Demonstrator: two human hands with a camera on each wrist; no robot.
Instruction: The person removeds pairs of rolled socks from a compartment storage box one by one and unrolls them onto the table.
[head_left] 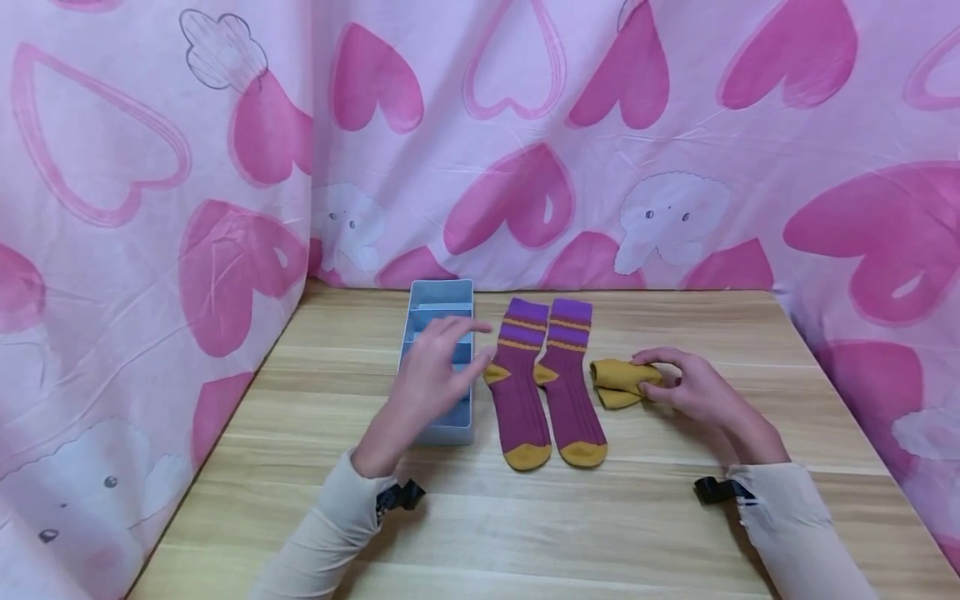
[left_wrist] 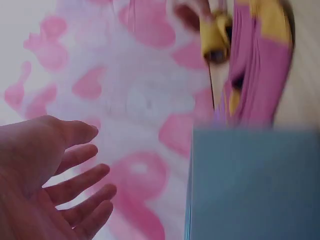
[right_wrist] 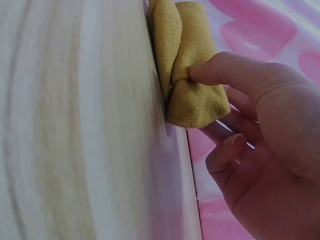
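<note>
Item: wooden table (head_left: 675, 517) filling the lower half of the head view, enclosed at back and both sides by a pink heart-print cloth (head_left: 525, 125). Item: light blue divided organizer box (head_left: 442, 367), left of centre, long axis running away from the person, with compartments visible inside. Item: left hand (head_left: 427, 383), held over the box with fingers straight and spread, holding nothing; in the left wrist view the open palm (left_wrist: 40, 175) sits at lower left and the blurred blue box wall (left_wrist: 255, 185) at lower right. Item: pair of purple socks (head_left: 543, 379) with mustard toes and heels and orange-striped violet cuffs, lying flat side by side at centre, just right of the box, toes toward the person. Item: rolled mustard-yellow sock bundle (head_left: 621, 382), on the table just right of the purple pair, apart from it. Item: right hand (head_left: 693, 387), gripping the bundle; the right wrist view shows the thumb pressed into the bundle (right_wrist: 187, 65) and fingers curled beneath it. Item: cream sleeves (head_left: 330, 533) on both forearms, each with a black strap at the wrist.
</note>
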